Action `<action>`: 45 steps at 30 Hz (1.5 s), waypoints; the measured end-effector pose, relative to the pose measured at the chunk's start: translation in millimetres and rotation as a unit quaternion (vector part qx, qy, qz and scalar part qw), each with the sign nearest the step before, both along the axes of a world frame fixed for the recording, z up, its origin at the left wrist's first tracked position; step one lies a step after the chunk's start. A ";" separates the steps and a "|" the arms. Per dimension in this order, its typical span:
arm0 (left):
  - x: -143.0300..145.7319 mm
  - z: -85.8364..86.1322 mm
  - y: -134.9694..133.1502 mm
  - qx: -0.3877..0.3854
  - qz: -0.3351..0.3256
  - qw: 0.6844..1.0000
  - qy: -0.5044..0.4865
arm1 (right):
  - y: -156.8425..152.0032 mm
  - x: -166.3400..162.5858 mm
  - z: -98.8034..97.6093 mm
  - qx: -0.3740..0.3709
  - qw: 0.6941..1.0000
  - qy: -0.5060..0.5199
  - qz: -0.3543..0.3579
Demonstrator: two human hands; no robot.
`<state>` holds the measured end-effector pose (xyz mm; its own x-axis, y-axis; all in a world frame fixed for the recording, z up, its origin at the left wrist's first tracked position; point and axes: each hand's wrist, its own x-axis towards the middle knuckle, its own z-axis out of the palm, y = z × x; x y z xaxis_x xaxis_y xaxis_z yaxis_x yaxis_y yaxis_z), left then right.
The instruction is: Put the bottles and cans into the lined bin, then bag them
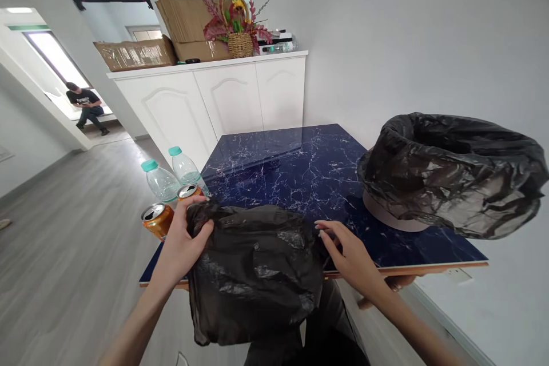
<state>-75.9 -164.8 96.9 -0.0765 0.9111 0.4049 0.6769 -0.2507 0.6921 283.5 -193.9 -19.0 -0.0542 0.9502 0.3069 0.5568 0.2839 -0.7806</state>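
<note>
A black plastic bag (255, 274) hangs over the near edge of a dark blue marble-patterned table (300, 171). My left hand (186, 237) grips the bag's upper left rim, fingers closed on the plastic. At the bag's upper right edge, my right hand (349, 251) pinches the plastic. Just left of my left hand stand two orange drink cans (158, 218) and two clear water bottles with teal caps (162, 180).
A round bin lined with a black bag (450, 174) sits on the table's right side. Behind the table stands a white cabinet (214, 97) with cardboard boxes (137, 52) and a flower basket (238, 26). A person (86, 106) crouches in a far doorway at left.
</note>
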 end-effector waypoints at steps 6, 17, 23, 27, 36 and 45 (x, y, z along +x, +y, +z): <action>-21.0 -59.5 -12.2 -0.004 0.069 0.996 0.054 | 14.9 -11.7 8.8 -0.147 0.983 0.079 0.081; -7.9 -88.7 -18.9 -0.043 -0.019 0.992 0.115 | 27.3 -31.3 14.6 -0.160 0.975 0.106 0.107; -4.9 -94.2 -4.1 -0.048 -0.001 0.992 0.120 | 30.9 20.0 13.7 0.002 0.991 -0.060 -0.122; 10.5 -76.4 3.9 0.064 0.036 0.986 0.148 | 23.8 43.9 25.0 0.043 0.974 -0.129 -0.183; 74.5 -71.6 19.2 -0.054 -0.269 0.935 0.226 | 0.6 -2.7 37.4 0.108 0.968 -0.222 0.052; 41.1 -100.1 128.8 -0.048 -0.137 0.949 0.278 | 40.8 -2.4 -16.0 -0.049 0.945 -0.318 0.063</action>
<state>-34.8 -35.9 -3.2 0.3700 0.9006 0.2281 0.8631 -0.4240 0.2743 281.2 -153.2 -35.0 -0.3120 0.9462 0.0856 0.8887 0.3226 -0.3259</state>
